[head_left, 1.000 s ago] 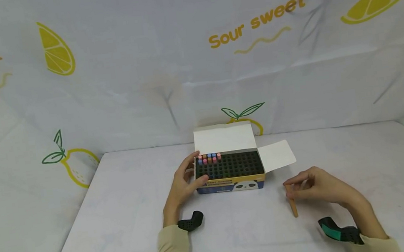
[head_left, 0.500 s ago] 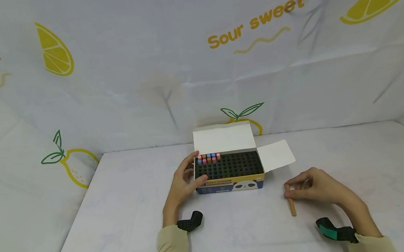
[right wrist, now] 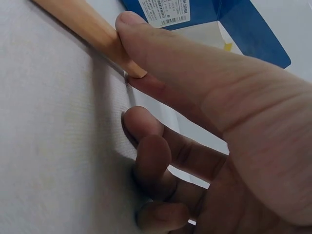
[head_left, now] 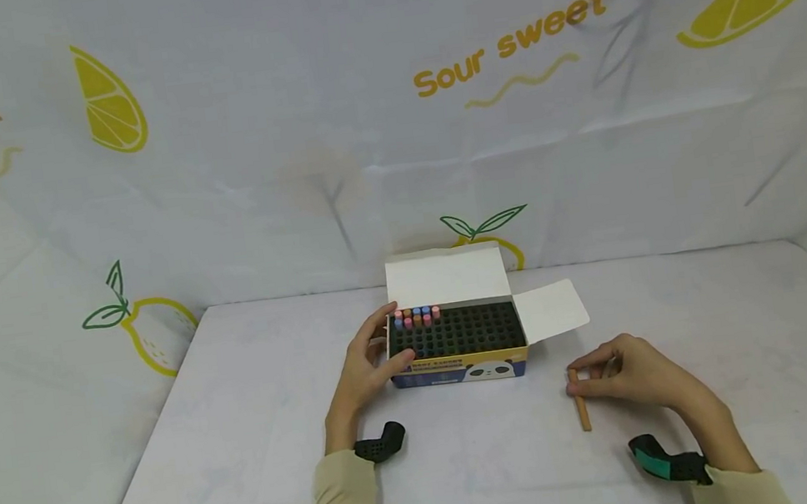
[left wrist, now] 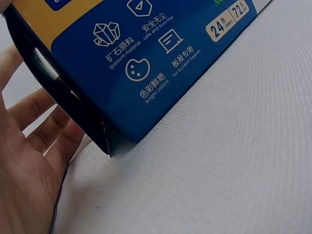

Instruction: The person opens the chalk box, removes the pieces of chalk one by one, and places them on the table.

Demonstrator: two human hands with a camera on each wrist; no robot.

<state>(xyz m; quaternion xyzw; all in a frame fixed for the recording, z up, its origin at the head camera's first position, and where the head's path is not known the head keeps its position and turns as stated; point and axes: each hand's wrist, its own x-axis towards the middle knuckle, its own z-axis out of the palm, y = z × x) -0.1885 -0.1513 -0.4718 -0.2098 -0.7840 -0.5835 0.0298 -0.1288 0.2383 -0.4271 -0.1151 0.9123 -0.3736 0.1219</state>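
Note:
A chalk box (head_left: 463, 371) with a blue and yellow front and a panda print stands on the table, its lid raised. Several pink, blue and brown chalk sticks (head_left: 417, 317) fill holes at the back left of its black insert (head_left: 481, 329). My left hand (head_left: 363, 375) grips the box's left end, thumb on the front edge and fingers behind; the left wrist view shows the printed front (left wrist: 156, 58) close up. Right of the box, my right hand (head_left: 634, 375) pinches an orange chalk stick (head_left: 583, 412) near its upper end, thumb against forefinger. In the right wrist view, the remaining fingers curl loosely beneath.
A white side flap (head_left: 551, 309) sticks out from the box's right end, between it and my right hand. The lid (head_left: 447, 278) stands up near the lemon-printed backdrop (head_left: 273, 175). White cloth covers the table (head_left: 260, 438).
My right hand has shifted slightly left with the chalk stick, which hangs a little more upright. The left hand and the box stay put.

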